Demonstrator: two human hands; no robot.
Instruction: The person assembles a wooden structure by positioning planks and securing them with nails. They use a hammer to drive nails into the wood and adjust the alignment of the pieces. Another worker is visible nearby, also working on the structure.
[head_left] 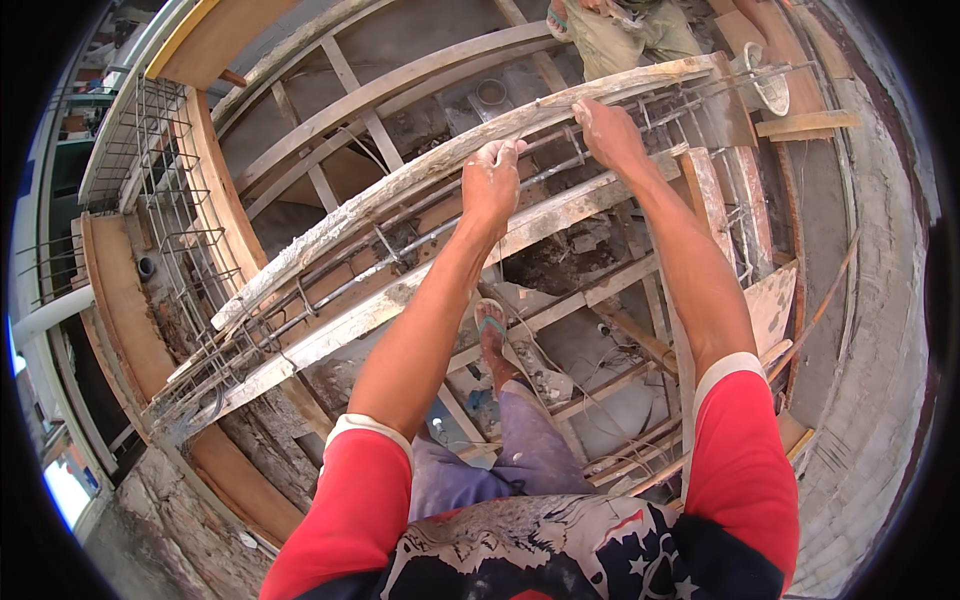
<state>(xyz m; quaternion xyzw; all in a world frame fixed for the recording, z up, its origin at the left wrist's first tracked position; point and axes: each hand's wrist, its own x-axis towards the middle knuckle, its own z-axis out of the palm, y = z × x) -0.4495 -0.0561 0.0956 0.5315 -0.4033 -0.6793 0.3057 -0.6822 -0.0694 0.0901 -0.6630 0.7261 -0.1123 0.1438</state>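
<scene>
Left hand [492, 185] is at the inner edge of the upper plank [385, 190], about mid-span; fingers curled in, thumb up against them, can't tell if they're clamped on anything. Right hand [612, 135] is farther right along the same plank, fingertips at its edge; fingers bent, can't tell whether they grip it or just touch. Plank is long, curved in view, crusted whitish, running from lower left to upper right. Steel bars [540, 176] with cross ties lie in the slot between it and the lower plank [560, 218], passing just below both hands. Both arms reach over the lower plank. Timber framing [345, 78] sits beyond the upper plank, more of it below around the wearer's sandaled foot [491, 328]. Tied rebar cage [185, 190] at left, beside a brown board. White bowl [768, 85] tilted near the plank's right end. Co-worker in khaki trousers [645, 38] at top, just beyond the plank.
</scene>
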